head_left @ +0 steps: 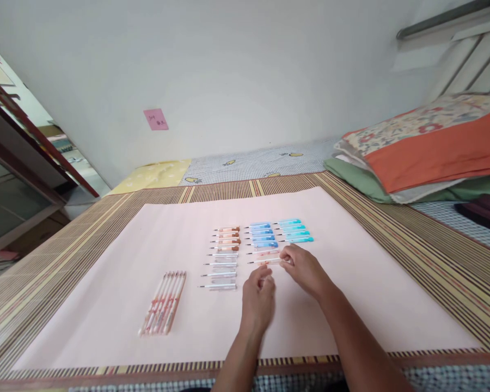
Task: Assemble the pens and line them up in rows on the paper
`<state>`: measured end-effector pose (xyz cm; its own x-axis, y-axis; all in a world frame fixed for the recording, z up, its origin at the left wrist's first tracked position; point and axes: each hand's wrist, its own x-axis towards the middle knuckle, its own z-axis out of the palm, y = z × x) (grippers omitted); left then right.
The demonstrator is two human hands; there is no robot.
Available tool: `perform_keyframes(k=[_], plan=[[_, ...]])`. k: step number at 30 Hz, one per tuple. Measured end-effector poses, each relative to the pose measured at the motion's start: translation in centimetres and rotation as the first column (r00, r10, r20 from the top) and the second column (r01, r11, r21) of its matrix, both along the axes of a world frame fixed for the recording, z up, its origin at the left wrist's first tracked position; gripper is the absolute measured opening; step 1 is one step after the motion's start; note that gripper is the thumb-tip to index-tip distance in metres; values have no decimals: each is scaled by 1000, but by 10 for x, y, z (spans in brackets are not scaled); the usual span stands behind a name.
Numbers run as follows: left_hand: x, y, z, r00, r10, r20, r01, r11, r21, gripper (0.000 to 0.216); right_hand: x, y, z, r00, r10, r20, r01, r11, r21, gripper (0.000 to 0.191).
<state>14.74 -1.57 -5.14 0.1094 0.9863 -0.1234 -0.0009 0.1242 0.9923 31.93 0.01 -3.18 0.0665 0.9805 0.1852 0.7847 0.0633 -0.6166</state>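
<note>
My right hand [304, 267] pinches the right end of a pale pen with pink marks [269, 262], lying flat with its tip to the left. My left hand [259, 296] is just below that pen, fingers loosely curled with a gap at the thumb; nothing shows in it. Another pale pink-marked pen [263, 252] lies directly above. Beyond are blue-ended pens [263, 235] and turquoise-ended pens [296, 231]. To the left are brown-ended pens [227, 238] and clear pens with grey parts [220, 274], all with tips to the left.
Several white and pink pens [165, 302] lie side by side at the left of the pink sheet [106, 321]. The sheet rests on a striped bamboo mat [65, 267]. Folded bedding [433, 147] is piled at right. A pink note [155, 119] is on the wall.
</note>
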Motion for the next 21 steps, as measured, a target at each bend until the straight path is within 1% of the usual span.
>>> perform_keyframes(k=[6,12,17,21], plan=[[1,0,1,1000,5,-5,-5,1000,9,27,1,0,1,1000,-4,-22,4,1000,-3,4],[3,-2,-5,994,17,109,-17,1000,-3,28,3,0,1,999,-25,-39,24,999,-26,8],[3,-2,-1,998,23,65,-24,1000,11,26,4,0,2,998,-45,-34,42,996,-81,8],[2,-2,1,998,12,69,-13,1000,8,25,2,0,2,997,-64,-46,60,994,-91,6]])
